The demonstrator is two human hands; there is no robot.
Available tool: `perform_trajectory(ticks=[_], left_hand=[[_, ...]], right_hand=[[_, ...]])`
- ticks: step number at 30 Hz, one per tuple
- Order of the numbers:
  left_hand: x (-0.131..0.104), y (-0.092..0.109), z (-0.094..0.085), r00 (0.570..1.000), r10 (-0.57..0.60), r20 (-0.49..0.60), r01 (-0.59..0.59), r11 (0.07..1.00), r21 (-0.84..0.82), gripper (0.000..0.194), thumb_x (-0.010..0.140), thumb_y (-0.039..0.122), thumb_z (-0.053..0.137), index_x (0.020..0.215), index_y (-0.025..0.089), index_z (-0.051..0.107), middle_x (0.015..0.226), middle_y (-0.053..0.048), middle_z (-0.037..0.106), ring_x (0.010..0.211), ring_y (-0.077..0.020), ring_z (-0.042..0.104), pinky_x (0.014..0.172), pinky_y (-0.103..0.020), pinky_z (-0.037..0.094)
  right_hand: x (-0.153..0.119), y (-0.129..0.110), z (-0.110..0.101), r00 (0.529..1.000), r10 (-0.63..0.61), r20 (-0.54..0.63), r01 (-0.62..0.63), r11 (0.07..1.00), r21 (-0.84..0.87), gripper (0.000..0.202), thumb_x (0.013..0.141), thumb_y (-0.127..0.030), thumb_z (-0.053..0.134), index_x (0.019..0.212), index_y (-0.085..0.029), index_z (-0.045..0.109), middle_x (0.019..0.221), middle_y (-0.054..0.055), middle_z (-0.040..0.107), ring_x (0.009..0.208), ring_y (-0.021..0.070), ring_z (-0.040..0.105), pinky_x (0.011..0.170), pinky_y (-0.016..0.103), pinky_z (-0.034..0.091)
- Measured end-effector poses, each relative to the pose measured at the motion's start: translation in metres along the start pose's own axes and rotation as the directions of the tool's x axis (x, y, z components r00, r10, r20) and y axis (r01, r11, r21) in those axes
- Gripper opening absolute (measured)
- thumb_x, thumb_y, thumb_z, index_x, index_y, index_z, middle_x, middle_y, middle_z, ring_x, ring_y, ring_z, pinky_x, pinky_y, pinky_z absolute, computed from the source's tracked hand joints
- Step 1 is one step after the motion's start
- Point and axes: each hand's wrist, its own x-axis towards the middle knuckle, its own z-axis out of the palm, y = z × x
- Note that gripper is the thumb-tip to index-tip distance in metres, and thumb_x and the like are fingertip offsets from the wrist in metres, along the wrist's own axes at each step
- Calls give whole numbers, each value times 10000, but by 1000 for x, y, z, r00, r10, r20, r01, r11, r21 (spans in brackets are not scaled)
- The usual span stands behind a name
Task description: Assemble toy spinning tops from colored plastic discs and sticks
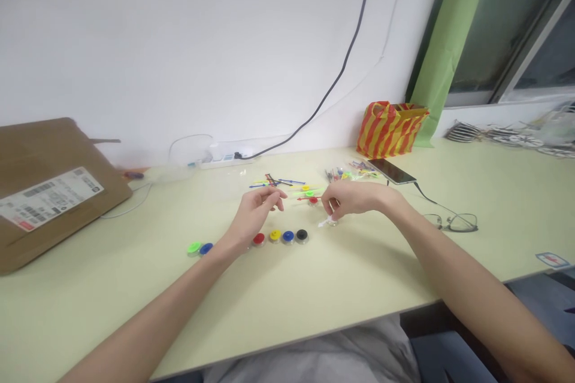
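On the pale table, a cardboard box sits at far left and a striped bag stands near the wall. The left hand hovers, fingers curled; I cannot tell whether it grips anything. The right hand pinches a white arrow, just right of a row of coloured discs, ending with the black disc.

White arrow partly behind right hand; label unreadable.
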Motion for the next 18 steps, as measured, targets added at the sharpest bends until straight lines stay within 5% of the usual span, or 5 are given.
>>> perform_trajectory(ticks=[10, 18], left_hand=[[1, -3, -1, 998, 69, 10, -69, 995, 70, 327, 917, 420, 556, 718, 180, 657, 857, -68, 710, 898, -216, 642, 864, -350, 477], [-10, -1, 3, 957, 241, 163, -287, 876, 388, 238, 961, 314, 486, 855, 215, 675, 949, -49, 681, 916, -209, 612, 856, -343, 469]], right_hand=[[14, -8, 9, 984, -30, -173, 16, 996, -83, 101, 846, -249, 659, 912, -179, 691, 854, 47, 677, 706, 162, 549, 593, 267, 322], [22, -9, 18, 972, -38, -233, 7, 991, -131, 96, 862, -238, 622, 919, -197, 688, 837, 50, 675, 703, 161, 545, 582, 264, 276]])
